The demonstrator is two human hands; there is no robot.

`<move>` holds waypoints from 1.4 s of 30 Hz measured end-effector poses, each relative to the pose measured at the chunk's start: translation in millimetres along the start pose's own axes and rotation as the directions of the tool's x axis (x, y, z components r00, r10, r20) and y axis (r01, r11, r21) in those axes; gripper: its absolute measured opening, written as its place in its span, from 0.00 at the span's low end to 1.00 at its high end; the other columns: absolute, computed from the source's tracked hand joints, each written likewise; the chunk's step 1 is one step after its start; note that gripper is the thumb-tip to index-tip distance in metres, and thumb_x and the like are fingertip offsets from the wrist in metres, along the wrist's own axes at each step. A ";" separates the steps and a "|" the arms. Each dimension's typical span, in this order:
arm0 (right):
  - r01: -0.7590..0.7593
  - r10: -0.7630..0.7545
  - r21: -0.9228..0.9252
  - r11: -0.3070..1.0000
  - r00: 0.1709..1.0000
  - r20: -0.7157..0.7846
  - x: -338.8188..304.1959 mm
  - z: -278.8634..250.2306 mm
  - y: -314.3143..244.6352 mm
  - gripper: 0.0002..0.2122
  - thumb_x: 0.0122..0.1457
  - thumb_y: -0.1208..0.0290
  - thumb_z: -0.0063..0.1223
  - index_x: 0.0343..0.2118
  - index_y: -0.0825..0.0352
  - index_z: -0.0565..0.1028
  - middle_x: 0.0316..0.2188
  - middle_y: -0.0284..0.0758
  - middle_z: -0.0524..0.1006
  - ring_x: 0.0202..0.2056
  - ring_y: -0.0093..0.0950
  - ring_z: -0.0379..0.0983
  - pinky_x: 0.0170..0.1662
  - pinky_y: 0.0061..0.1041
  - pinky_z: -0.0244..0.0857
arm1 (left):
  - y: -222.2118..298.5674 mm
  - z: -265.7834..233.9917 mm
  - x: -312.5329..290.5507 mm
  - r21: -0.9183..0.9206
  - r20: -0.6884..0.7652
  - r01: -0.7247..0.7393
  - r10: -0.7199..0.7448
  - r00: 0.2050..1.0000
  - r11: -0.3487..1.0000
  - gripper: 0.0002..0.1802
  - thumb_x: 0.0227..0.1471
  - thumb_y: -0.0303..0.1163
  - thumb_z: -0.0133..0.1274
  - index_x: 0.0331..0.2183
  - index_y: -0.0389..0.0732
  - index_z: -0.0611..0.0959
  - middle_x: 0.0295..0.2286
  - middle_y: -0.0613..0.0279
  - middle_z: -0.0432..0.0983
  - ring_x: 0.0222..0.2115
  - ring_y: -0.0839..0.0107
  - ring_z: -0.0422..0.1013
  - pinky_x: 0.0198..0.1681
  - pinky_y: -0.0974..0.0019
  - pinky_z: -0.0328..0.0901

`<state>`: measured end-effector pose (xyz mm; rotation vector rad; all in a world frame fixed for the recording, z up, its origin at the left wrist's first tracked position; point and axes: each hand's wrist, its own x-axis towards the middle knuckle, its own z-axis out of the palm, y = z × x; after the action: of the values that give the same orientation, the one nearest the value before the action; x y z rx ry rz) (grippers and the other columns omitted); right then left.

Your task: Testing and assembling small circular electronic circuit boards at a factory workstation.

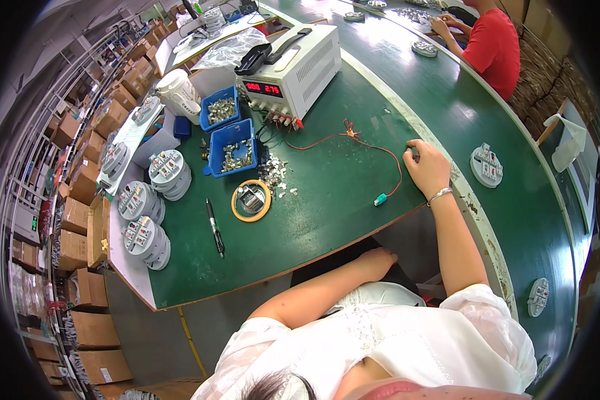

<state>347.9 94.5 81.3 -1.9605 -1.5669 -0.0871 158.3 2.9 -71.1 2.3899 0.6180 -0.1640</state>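
Note:
My right hand [428, 167] rests at the right edge of the green bench, its fingers loosely curled with nothing visible in them. Beside it a red wire [399, 170] runs to a small green connector [380, 199] near the front edge. My left hand [378, 263] lies low over my lap, closed, its fingers partly hidden. Further left on the bench, an orange ring [268, 201] surrounds a small metal part [251, 199]. A black pen [214, 227] lies to the left of the ring.
A white power supply [307, 73] with a red display stands at the back. Blue bins [215, 150] of small metal parts sit beside it, near scattered white pieces [273, 173]. Stacked round grey units [147, 240] line the left. Across a conveyor [477, 127] works a person in red [493, 53].

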 end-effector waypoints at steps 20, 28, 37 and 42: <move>0.032 -0.033 -0.020 0.999 0.999 -0.041 4.5 15.5 10.0 0.11 0.59 0.62 0.54 0.40 0.58 0.82 0.30 0.33 0.81 0.32 0.33 0.79 0.37 0.33 0.72 | -3.5 -3.3 3.6 0.046 0.076 0.047 -0.050 0.996 0.998 0.10 0.54 0.24 0.49 0.37 0.36 0.83 0.38 0.46 0.80 0.43 0.48 0.76 0.48 0.51 0.72; 0.026 -0.027 -0.025 0.999 0.999 -0.040 -2.2 10.7 8.5 0.11 0.59 0.62 0.54 0.40 0.58 0.82 0.30 0.33 0.82 0.32 0.32 0.79 0.36 0.33 0.72 | -3.8 6.3 -6.3 -0.009 -0.026 -0.044 0.044 0.999 0.999 0.10 0.55 0.25 0.49 0.37 0.36 0.83 0.38 0.47 0.80 0.44 0.49 0.76 0.48 0.51 0.72; 0.029 -0.029 -0.015 0.999 0.999 -0.035 -1.4 13.9 8.4 0.11 0.59 0.62 0.55 0.40 0.58 0.82 0.30 0.33 0.81 0.31 0.31 0.79 0.36 0.32 0.72 | -6.4 5.8 -0.9 0.021 -0.022 -0.041 0.041 0.999 0.999 0.11 0.53 0.25 0.50 0.38 0.37 0.84 0.38 0.47 0.79 0.44 0.50 0.76 0.49 0.52 0.71; 0.010 -0.010 -0.003 1.000 1.000 -0.023 -2.1 14.3 7.1 0.11 0.59 0.62 0.55 0.41 0.58 0.81 0.30 0.33 0.81 0.31 0.32 0.79 0.36 0.32 0.72 | -12.5 7.7 -2.1 -0.059 0.008 0.012 -0.011 1.000 0.998 0.11 0.51 0.26 0.55 0.38 0.37 0.84 0.39 0.47 0.79 0.44 0.50 0.76 0.49 0.52 0.71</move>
<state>349.2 99.1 65.9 -1.9474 -1.5628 -0.1153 150.9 5.7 -83.7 2.3285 0.6244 -0.1580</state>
